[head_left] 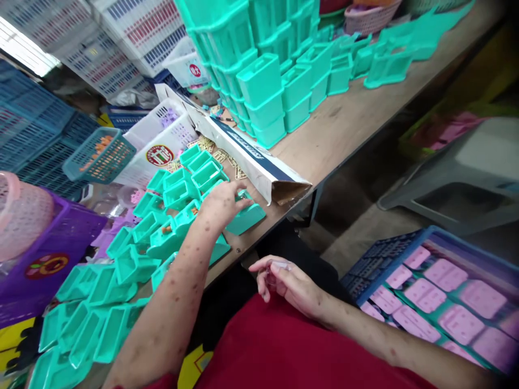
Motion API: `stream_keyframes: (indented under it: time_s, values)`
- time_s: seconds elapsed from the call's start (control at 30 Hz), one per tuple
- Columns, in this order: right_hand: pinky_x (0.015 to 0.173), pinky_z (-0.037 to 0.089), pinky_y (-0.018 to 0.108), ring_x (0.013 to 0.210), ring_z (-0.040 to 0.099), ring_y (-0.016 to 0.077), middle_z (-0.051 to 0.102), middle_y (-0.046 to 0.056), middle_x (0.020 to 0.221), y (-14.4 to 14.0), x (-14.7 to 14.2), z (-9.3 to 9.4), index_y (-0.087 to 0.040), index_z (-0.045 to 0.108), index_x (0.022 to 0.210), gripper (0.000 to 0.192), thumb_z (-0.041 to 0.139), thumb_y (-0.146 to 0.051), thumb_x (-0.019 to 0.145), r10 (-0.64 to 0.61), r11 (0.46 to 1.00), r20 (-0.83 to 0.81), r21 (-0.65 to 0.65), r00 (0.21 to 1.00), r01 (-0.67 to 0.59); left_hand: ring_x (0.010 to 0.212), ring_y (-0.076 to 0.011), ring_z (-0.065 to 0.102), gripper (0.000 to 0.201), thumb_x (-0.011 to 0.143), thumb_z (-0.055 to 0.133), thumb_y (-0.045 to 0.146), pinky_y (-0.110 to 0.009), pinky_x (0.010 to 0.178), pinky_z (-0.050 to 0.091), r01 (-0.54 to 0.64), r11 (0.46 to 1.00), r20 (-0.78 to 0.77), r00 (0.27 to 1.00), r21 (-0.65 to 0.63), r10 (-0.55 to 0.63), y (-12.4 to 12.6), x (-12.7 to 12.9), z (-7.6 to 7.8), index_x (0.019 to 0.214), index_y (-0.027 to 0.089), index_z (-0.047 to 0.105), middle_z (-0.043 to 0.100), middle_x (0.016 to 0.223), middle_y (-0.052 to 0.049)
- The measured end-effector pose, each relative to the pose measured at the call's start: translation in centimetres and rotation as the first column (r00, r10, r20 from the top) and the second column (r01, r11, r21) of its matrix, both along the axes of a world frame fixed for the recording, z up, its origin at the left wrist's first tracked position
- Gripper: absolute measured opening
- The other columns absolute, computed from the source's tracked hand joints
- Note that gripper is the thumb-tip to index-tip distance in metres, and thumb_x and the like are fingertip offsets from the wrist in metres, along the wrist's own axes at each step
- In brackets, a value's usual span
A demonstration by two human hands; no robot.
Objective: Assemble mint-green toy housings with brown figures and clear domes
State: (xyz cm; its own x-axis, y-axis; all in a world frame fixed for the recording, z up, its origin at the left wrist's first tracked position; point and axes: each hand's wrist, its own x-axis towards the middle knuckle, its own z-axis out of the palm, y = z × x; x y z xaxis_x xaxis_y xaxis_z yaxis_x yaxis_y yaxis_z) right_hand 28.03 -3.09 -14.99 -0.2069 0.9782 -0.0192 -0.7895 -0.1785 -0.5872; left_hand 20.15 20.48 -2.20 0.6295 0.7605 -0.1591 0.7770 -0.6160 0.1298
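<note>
My left hand [222, 206] reaches over a turquoise plastic box [246, 217] at the table's front edge. Its thumb and a finger are apart above the box opening; the other fingers are partly hidden. Many similar open turquoise boxes [148, 229] lie close together beside and under my left forearm. A few of them have small orange pieces [166, 229] inside. Low in front of my red shirt, my right hand [292, 283] is curled around a small clear plastic piece [283, 265], whose exact kind I cannot make out.
A long open-ended cardboard box [259, 162] lies across the wooden table [324, 116]. Behind it stand tall stacks of turquoise boxes [259, 81]. Baskets, including a purple one [52, 259], line the left. At lower right, a blue crate [405, 243] holds pink-topped pieces near a grey stool [458, 173].
</note>
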Motion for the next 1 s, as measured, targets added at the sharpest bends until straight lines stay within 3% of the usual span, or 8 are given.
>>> stream_keyframes:
  time_s: [0.13, 0.3, 0.47, 0.57, 0.63, 0.77, 0.87, 1.0]
  values:
    - [0.075, 0.048, 0.029, 0.073, 0.066, 0.0139, 0.074, 0.004, 0.087, -0.2, 0.0, -0.3, -0.017, 0.077, 0.127, 0.049, 0.062, -0.06, 0.109, 0.019, 1.0, 0.008, 0.0, 1.0, -0.019, 0.113, -0.0276, 0.072, 0.044, 0.097, 0.077, 0.05, -0.041, 0.109, 0.056, 0.004, 0.999, -0.004, 1.0, 0.04, -0.004, 0.1, -1.1, -0.9, 0.131, 0.023, 0.083, 0.073, 0.123, -0.011]
    - [0.076, 0.049, 0.03, 0.074, 0.066, 0.0144, 0.074, 0.004, 0.088, 0.0, 0.2, -0.1, -0.016, 0.077, 0.127, 0.05, 0.063, -0.06, 0.109, 0.04, 0.999, 0.039, -0.002, 0.998, -0.04, 0.115, -0.0314, 0.073, 0.043, 0.095, 0.077, 0.057, -0.043, 0.106, 0.058, -0.013, 1.0, -0.117, 0.993, 0.01, 0.014, 1.1, -0.4, -0.6, 0.127, 0.029, 0.085, 0.076, 0.121, -0.01]
    - [0.074, 0.047, 0.03, 0.07, 0.064, 0.0138, 0.075, 0.004, 0.086, 0.2, 0.1, 0.7, -0.016, 0.078, 0.123, 0.051, 0.066, -0.063, 0.106, -0.006, 1.0, 0.067, 0.005, 0.998, 0.006, 0.112, -0.0332, 0.075, 0.039, 0.096, 0.078, 0.049, -0.043, 0.101, 0.059, -0.014, 1.0, -0.114, 0.993, -0.002, 0.013, 0.8, 0.0, 0.0, 0.126, 0.025, 0.083, 0.08, 0.115, -0.012]
    - [0.073, 0.046, 0.029, 0.07, 0.064, 0.0134, 0.074, 0.004, 0.085, -0.4, -0.2, 0.6, -0.016, 0.078, 0.123, 0.051, 0.066, -0.063, 0.106, 0.01, 1.0, 0.083, -0.017, 0.996, -0.008, 0.114, -0.0289, 0.075, 0.033, 0.098, 0.077, 0.042, -0.038, 0.102, 0.059, 0.055, 0.998, -0.08, 0.995, 0.002, -0.055, 0.1, -0.4, 0.1, 0.126, 0.024, 0.081, 0.08, 0.118, -0.01]
    - [0.074, 0.047, 0.029, 0.071, 0.063, 0.0134, 0.074, 0.004, 0.086, -1.1, -0.2, 0.2, -0.016, 0.078, 0.123, 0.05, 0.065, -0.062, 0.107, 0.033, 0.999, 0.094, -0.04, 0.995, -0.029, 0.124, -0.0267, 0.072, 0.034, 0.106, 0.067, 0.04, -0.037, 0.111, 0.056, 0.091, 0.995, -0.036, 0.995, 0.031, -0.09, -0.8, -1.1, 0.2, 0.133, 0.022, 0.077, 0.077, 0.127, -0.01]
    - [0.074, 0.047, 0.028, 0.072, 0.064, 0.0136, 0.073, 0.003, 0.086, -2.1, 0.1, -0.5, -0.017, 0.078, 0.122, 0.048, 0.064, -0.061, 0.107, 0.036, 0.998, 0.116, -0.063, 0.993, -0.029, 0.137, -0.0285, 0.063, 0.042, 0.116, 0.042, 0.034, -0.047, 0.125, 0.047, 0.212, 0.95, 0.094, 0.967, 0.23, -0.238, -3.6, -3.3, -0.3, 0.142, 0.014, 0.068, 0.07, 0.142, -0.016]
    - [0.074, 0.048, 0.028, 0.073, 0.064, 0.014, 0.073, 0.004, 0.087, -1.9, 0.3, -0.9, -0.016, 0.078, 0.123, 0.049, 0.065, -0.061, 0.107, 0.048, 0.997, 0.116, -0.07, 0.992, -0.04, 0.139, -0.0315, 0.063, 0.04, 0.114, 0.049, 0.035, -0.052, 0.123, 0.049, 0.336, 0.906, 0.067, 0.929, 0.256, -0.364, -5.2, -4.9, -1.2, 0.144, 0.017, 0.067, 0.069, 0.148, -0.015]
    - [0.074, 0.048, 0.028, 0.073, 0.064, 0.0139, 0.073, 0.004, 0.086, -0.8, 0.2, -1.6, -0.015, 0.077, 0.123, 0.052, 0.064, -0.063, 0.107, 0.09, 0.993, 0.137, -0.083, 0.987, -0.079, 0.146, -0.0289, 0.059, 0.044, 0.111, 0.054, 0.033, -0.049, 0.125, 0.05, 0.322, 0.93, 0.078, 0.937, 0.179, -0.339, -5.4, -5.6, -1.9, 0.153, 0.02, 0.063, 0.061, 0.16, -0.013]
